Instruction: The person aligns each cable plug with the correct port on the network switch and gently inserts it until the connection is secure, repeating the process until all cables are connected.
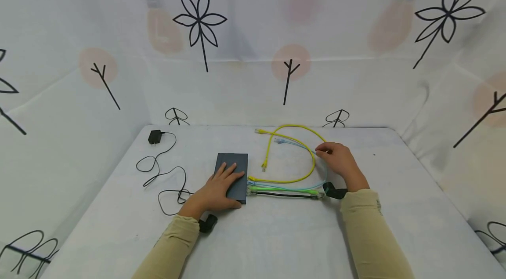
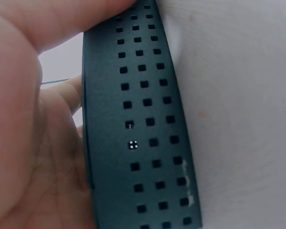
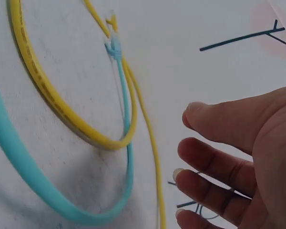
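My left hand (image 1: pixel 215 192) lies over a dark grey network switch (image 1: pixel 238 182), fingers spread on its top and thumb by the near edge. In the left wrist view, the vented side of the switch (image 2: pixel 148 102) shows beside the palm. Network cables stretch from its right side: a looping yellow cable (image 1: pixel 292 181), a light blue cable (image 1: pixel 326 169), a green cable (image 1: pixel 290 190) and a short black cable (image 1: pixel 282 195). Over the loops' right side hovers my right hand (image 1: pixel 339 160). In the right wrist view, its thumb and fingers stand apart with nothing between them.
Another yellow cable (image 1: pixel 294 125) arcs at the back, one plug lying behind the switch's right side. On the left, a black power adapter (image 1: pixel 155 136) trails a thin tangled cord (image 1: pixel 158 174). White patterned cloth (image 1: pixel 245 90) hangs behind the white table (image 1: pixel 276 244).
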{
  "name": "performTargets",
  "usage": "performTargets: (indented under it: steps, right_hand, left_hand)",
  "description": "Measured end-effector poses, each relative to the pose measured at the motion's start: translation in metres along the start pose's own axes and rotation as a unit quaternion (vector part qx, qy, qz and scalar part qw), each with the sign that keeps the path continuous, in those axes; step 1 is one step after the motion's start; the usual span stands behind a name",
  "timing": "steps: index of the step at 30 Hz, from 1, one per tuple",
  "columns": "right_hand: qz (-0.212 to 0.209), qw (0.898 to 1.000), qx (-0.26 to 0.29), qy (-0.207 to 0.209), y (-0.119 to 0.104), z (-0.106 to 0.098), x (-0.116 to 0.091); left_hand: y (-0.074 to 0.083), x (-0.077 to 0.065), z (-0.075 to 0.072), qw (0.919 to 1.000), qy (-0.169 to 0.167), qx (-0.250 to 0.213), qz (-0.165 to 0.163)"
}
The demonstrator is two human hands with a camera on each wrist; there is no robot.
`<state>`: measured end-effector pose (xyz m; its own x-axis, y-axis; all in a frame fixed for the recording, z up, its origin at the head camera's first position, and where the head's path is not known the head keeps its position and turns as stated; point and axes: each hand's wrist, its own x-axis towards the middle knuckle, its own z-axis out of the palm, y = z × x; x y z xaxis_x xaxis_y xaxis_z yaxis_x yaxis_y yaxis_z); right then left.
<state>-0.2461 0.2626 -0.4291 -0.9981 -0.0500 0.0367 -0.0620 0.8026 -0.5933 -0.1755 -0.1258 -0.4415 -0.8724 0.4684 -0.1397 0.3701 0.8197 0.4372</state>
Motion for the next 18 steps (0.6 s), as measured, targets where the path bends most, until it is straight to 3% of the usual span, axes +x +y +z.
performTargets:
  steps: [11,18]
  right_hand:
    - [0.058,0.997,-0.008,0.058,0.015,-0.006,-0.002]
    - [0.118,0.992,-0.013,0.045,0.018,-0.009,-0.002]
  left_hand:
    - [-0.002,0.000,0.000,1.0000,0.001,-0.002,0.002]
    - [-0.001,0.000,0.000,1.0000,0.000,0.001,0.003]
